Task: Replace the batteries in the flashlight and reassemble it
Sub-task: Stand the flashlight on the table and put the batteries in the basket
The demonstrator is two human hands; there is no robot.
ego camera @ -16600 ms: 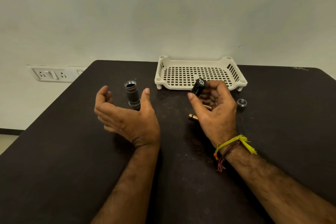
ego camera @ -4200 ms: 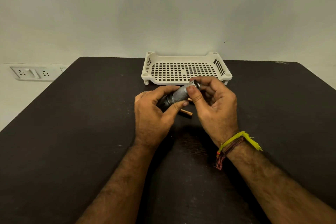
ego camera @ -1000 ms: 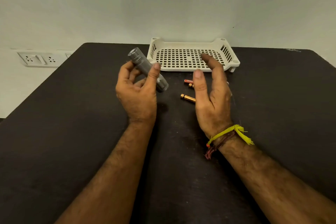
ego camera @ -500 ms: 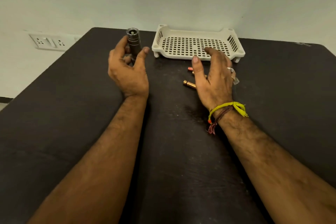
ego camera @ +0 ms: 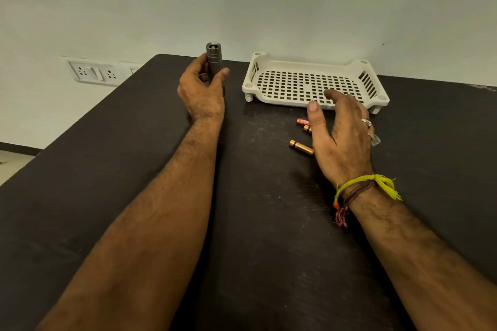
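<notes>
My left hand (ego camera: 202, 94) grips the grey metal flashlight (ego camera: 214, 60) and holds it upright near the table's far left edge, one round end facing up. My right hand (ego camera: 340, 137) hovers open, fingers spread, over the loose batteries on the dark table. A gold battery (ego camera: 300, 147) lies just left of the thumb base. An orange-red battery (ego camera: 303, 122) and the tip of another gold battery (ego camera: 307, 128) peek out beside the thumb; the rest of them is hidden under the hand. A small clear part (ego camera: 376, 140) shows at the hand's right side.
A white perforated plastic tray (ego camera: 269, 95) with nothing in it stands at the back of the dark table (ego camera: 255, 236), just beyond my right fingers. A wall socket panel (ego camera: 91, 72) sits to the left, off the table. A yellow thread band circles my right wrist.
My left hand has turned the flashlight from tilted to upright and carried it further away to the left. My right hand has lowered over the batteries and stays open.
</notes>
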